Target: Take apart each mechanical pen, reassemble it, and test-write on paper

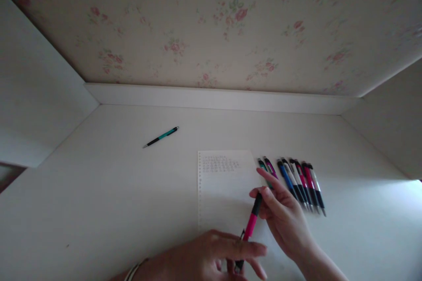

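Note:
A pink and black pen (251,221) is held between both hands above a white sheet of paper (224,184) that has writing near its top. My right hand (283,217) pinches the pen's black upper end with thumb and fingers. My left hand (211,257), with a bracelet at the wrist, closes its fingers round the pen's lower end at the bottom of the view. A row of several pens (296,182) in pink, blue, white and green lies on the desk just right of the paper, close behind my right hand.
A lone teal and black pen (161,136) lies on the white desk (99,193) at the far left. The desk is boxed in by white side panels and a back ledge (214,96) under floral wallpaper.

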The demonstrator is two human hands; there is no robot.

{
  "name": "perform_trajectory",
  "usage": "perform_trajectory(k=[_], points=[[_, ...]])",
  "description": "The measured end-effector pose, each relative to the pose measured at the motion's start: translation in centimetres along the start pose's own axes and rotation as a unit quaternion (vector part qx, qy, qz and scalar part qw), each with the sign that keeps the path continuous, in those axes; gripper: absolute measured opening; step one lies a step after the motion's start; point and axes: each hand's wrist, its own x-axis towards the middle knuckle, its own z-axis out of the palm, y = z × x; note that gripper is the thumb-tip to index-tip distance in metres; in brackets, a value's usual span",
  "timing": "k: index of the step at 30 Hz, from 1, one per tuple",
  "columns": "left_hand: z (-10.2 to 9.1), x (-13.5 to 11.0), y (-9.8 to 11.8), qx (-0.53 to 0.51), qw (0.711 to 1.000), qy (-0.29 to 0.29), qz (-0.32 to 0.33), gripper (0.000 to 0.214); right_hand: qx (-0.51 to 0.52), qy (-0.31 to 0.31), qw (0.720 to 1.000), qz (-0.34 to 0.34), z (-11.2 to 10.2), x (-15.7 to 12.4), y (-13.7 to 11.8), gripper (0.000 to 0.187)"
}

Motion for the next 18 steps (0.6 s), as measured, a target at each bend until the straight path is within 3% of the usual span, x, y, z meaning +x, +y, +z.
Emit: perform_trajectory(k=[2, 3, 5, 8, 12, 15, 18], points=[[0.1, 0.0, 0.1, -0.009, 0.999, 0.002, -0.030, 0.051, -0.062, -0.017, 0.996, -0.054, -0.2, -0.2, 0.3, 0.050], [0.2, 0.0, 0.2, -0.008, 0.998, 0.004, -0.056, 0.048, -0.106, -0.031, 0.989, -0.095, -0.3, -0.4, 0.3, 0.042], [0.3, 0.1, 0.8, 0.000, 0.995, 0.008, -0.103, 0.040, -0.208, -0.071, 0.960, -0.172, -0.3, -0.7, 0.4, 0.023], [0.3, 0.3, 1.4, 0.005, 0.990, 0.006, -0.137, 0.037, -0.323, -0.136, 0.914, -0.203, -0.4, -1.2, -0.1, 0.023], [0.3, 0.4, 0.7, 0.056, 0.992, -0.011, -0.113, 0.039, -0.373, -0.203, 0.884, -0.192, -0.8, -1.2, -0.6, 0.035], [0.5, 0.2, -0.4, 0.115, 0.988, -0.033, -0.101, 0.036, -0.428, -0.212, 0.832, -0.283, -0.9, -0.7, -0.1, 0.042], [0.8, -0.2, -0.4, 0.168, 0.980, -0.046, -0.096, 0.030, -0.465, -0.178, 0.790, -0.357, -0.3, 0.4, 0.4, 0.032]])
